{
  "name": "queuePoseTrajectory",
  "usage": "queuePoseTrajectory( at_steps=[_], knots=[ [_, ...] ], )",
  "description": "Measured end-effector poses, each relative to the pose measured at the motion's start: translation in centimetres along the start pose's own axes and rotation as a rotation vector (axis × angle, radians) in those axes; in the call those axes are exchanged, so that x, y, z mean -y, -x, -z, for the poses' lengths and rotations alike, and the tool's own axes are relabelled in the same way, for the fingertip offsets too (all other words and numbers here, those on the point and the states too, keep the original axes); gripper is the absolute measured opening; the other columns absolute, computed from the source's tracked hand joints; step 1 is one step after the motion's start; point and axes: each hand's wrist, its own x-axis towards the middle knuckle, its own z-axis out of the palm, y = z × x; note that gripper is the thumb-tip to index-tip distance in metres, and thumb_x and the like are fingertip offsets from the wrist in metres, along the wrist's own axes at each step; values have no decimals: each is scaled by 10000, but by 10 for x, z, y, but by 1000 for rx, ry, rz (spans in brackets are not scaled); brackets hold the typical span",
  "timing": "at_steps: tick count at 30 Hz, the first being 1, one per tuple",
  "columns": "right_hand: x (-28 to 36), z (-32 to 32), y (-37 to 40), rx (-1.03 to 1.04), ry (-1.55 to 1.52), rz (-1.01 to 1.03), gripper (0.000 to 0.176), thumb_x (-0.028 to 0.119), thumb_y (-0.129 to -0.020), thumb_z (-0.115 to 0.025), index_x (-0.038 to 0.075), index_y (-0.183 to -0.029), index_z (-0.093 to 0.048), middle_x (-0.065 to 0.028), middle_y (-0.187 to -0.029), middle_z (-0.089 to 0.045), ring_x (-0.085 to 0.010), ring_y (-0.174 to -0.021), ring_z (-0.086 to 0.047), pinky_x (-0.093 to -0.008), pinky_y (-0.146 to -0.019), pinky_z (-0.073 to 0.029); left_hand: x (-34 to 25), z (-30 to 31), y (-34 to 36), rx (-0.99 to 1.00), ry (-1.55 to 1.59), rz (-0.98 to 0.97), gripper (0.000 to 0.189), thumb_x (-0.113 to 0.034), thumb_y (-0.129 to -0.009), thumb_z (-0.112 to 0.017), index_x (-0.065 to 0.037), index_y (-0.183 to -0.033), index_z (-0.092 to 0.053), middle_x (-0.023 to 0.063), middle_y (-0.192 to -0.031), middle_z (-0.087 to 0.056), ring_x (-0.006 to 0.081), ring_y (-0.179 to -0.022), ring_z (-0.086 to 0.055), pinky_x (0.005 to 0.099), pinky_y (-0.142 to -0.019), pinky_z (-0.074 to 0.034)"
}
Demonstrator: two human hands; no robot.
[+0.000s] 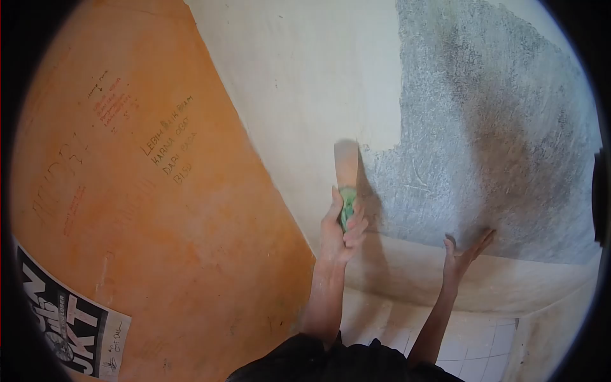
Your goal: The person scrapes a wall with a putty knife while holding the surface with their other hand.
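"Green handle (348, 196), flat blade (346, 162): one scraper (347, 179). Location?"

"In the left hand (342, 234), up before the pale wall (305, 95). Fingers wrapped round the handle, thumb along its side. Whether the blade's edge meets the wall, cannot tell."

"Handling?"

"Judged light, not fragile; blade stiff, perhaps springy near its thin edge. Best held by the handle, as here."

"Right hand (464, 253)?"

"Holding nothing, fingers spread, at the lower part of the grey patch (433, 172); contact uncertain."

"Surfaces beyond?"

"Grey patch: rough, mottled, ragged stepped border. Pale wall: smoother, matt. Orange wall (235, 235): flat, blotched, bearing handwritten lettering (168, 140). Poster (114, 328): black and white, lower left. Tiles (477, 349): white, square-jointed, below."
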Motion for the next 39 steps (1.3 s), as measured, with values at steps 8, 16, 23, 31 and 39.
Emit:
queuePoseTrajectory(
  at_steps=[8,16,23,31,39],
  knots=[
    [8,8,3,104,197,-121,1092,365,-742,-790,125,-1547,-91,-156,-1607,-45,-380,-1474,-47,-558,-1170,-113,-8,3,8,-32,-47,21,528,-555,-996,-367,-81,-830,-530,-35,-550,-379,58,-373,-292,188,-307,-203],
    [9,11,2,115,123,-60,1051,405,-790,-747,143,-1550,-70,-135,-1613,-25,-357,-1481,-18,-592,-1158,-66,-5,19,10,39,-17,88,543,-557,-998,-350,-73,-828,-528,-31,-555,-378,61,-370,-288,193,-305,-206],
    [6,30,6,292,175,-147,1040,460,-818,-695,149,-1552,-27,-130,-1616,-1,-321,-1486,41,-587,-1156,-33,-4,27,2,270,251,249,556,-549,-1006,-322,-49,-866,-520,-11,-600,-382,72,-381,-293,208,-319,-218],
    [4,27,3,289,139,-133,1045,473,-818,-687,157,-1553,-15,-128,-1616,19,-312,-1488,45,-583,-1155,-13,-2,33,3,313,358,303,561,-555,-1010,-293,-51,-903,-516,-6,-619,-391,80,-389,-308,219,-326,-216],
    [4,26,6,289,167,-152,1045,464,-815,-691,152,-1553,-20,-136,-1615,0,-320,-1487,39,-590,-1153,-23,-11,28,-2,253,275,308,558,-558,-1006,-305,-52,-901,-516,-10,-605,-383,82,-383,-308,226,-322,-211]
  ],
)
